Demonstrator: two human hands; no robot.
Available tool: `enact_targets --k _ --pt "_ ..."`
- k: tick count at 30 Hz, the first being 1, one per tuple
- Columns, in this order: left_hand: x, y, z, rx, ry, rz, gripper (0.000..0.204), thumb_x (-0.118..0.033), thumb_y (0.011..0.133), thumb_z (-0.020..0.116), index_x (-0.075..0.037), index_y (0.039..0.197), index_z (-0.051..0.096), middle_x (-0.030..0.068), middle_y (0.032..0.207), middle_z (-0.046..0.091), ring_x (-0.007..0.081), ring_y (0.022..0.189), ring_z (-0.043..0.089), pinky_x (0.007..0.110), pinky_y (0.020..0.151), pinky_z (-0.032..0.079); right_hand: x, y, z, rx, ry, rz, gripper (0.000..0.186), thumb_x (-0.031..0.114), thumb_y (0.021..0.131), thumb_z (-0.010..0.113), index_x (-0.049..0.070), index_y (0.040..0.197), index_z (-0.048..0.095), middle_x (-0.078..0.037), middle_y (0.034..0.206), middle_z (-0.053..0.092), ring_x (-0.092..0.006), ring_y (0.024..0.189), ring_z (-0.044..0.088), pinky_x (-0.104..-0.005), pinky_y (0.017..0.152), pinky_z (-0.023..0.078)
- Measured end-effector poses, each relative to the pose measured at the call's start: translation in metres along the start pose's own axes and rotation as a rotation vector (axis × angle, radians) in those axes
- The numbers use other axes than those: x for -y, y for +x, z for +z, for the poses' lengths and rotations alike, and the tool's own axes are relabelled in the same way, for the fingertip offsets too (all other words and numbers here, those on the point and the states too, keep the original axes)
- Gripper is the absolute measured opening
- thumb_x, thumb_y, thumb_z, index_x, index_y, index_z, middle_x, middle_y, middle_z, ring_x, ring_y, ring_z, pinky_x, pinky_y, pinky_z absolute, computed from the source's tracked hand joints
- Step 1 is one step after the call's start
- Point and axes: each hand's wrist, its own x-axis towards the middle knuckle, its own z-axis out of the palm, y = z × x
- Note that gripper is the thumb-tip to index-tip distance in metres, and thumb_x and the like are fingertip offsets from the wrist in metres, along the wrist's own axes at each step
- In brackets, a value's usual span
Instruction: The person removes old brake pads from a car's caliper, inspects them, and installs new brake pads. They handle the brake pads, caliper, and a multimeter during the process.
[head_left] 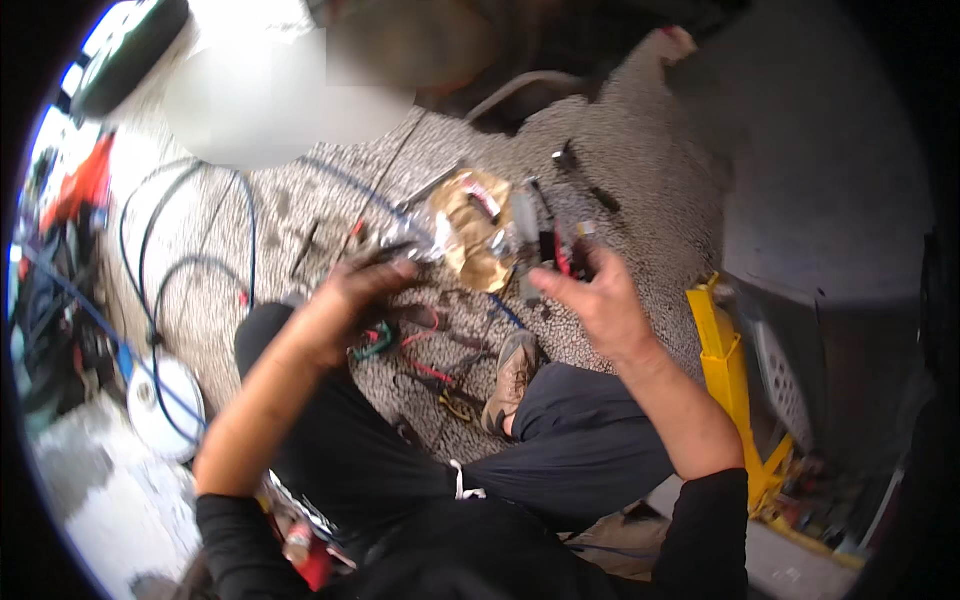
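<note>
Brown paper (475, 268) lies crumpled on the pebbly floor (650, 200), out ahead of the seated person and between the two hands, with clear plastic (422, 242) against its left side. The left hand (345, 295) reaches in from the left, fingers stretched toward that plastic; it's too blurred for me to tell whether they pinch anything. Across from it, the right hand (605, 305) is half curled, thumb and fingers parted around a red-and-black thing (563, 256), though I can't make out how firm the grip is. Just past that, a dark tool (597, 192) rests on the floor. Closer in, a green tool (374, 343) lies below the left hand, near the person's brown shoe (513, 375). Blue hose (253, 235) loops off to the left, and a yellow stand (727, 365) is over on the right.
</note>
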Motion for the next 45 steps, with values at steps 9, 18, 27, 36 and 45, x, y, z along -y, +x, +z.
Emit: enact_targets --k 9,18,27,36,45 --pt "0.027 -0.088 -0.208 -0.242 -0.264 0.705 0.051 -0.030 0.098 0.045 -0.001 0.139 0.040 0.0169 0.139 0.049 0.0261 0.125 0.050 0.039 0.103 0.040 -0.085 0.137 0.052 0.268 0.143 0.299 0.027 0.002 0.082 0.070 0.002 0.107 0.060 -0.001 0.090 0.065 -0.0105 0.080 0.061 -0.0250 0.070 0.050" --pt "0.072 -0.054 -0.232 -0.528 -0.009 0.375 0.044 -0.031 0.095 0.052 -0.009 0.133 0.050 0.0038 0.116 0.064 0.0108 0.099 0.060 0.026 0.085 0.047 -0.162 0.250 -0.012 0.386 0.015 0.459 0.015 0.015 0.086 0.071 0.007 0.095 0.062 0.002 0.076 0.058 -0.0089 0.064 0.054 -0.0266 0.063 0.049" --pt "0.046 0.060 -0.178 -0.536 0.056 0.224 0.042 -0.031 0.095 0.054 -0.008 0.130 0.051 0.0081 0.115 0.064 0.0165 0.098 0.063 0.029 0.080 0.051 -0.232 0.292 -0.001 0.292 0.471 0.399 0.010 0.016 0.088 0.069 0.008 0.089 0.062 0.002 0.074 0.055 -0.0101 0.065 0.049 -0.0292 0.065 0.045" --pt "-0.003 0.213 -0.126 -0.583 0.149 0.178 0.034 -0.037 0.087 0.066 -0.014 0.112 0.064 0.0042 0.104 0.058 0.0158 0.091 0.059 0.030 0.073 0.045 -0.233 0.290 0.043 0.346 0.832 0.330 0.012 0.013 0.085 0.071 0.008 0.082 0.060 -0.001 0.068 0.053 -0.0151 0.063 0.053 -0.0322 0.063 0.047" --pt "-0.043 0.188 -0.115 -0.579 0.250 0.157 0.043 -0.041 0.085 0.064 -0.020 0.123 0.059 0.0085 0.123 0.051 0.0190 0.102 0.057 0.040 0.080 0.042 -0.204 0.284 0.073 0.528 0.767 0.276 0.009 0.011 0.089 0.067 0.006 0.085 0.061 0.000 0.069 0.052 -0.0122 0.065 0.051 -0.0301 0.064 0.046"
